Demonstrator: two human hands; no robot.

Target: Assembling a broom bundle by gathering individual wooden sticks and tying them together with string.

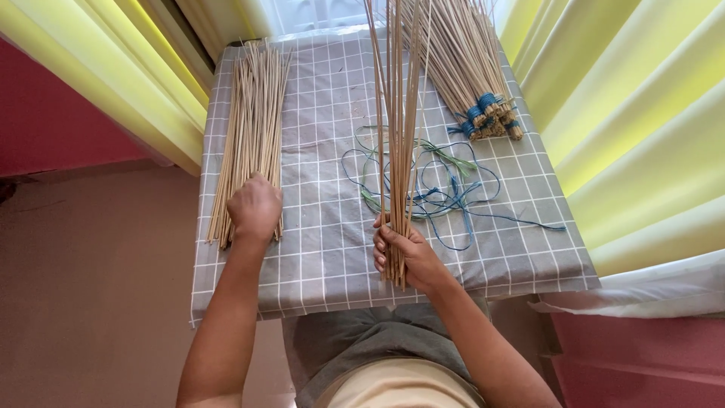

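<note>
On the checked cloth (pixel 332 249), a sheaf of thin sticks (pixel 398 136) is held upright, gripped tightly by the right hand (pixel 404 253); the left hand (pixel 254 208) is closed on the loose stick pile (pixel 253 128) — gathering seems underway, more sticks being needed next.

Thin pale sticks (pixel 398 113), bunched upright, fanning above clenched fingers (pixel 384 253); loose flat pile of sticks (pixel 253 113) stretching away beyond knuckles (pixel 255 198).
</note>
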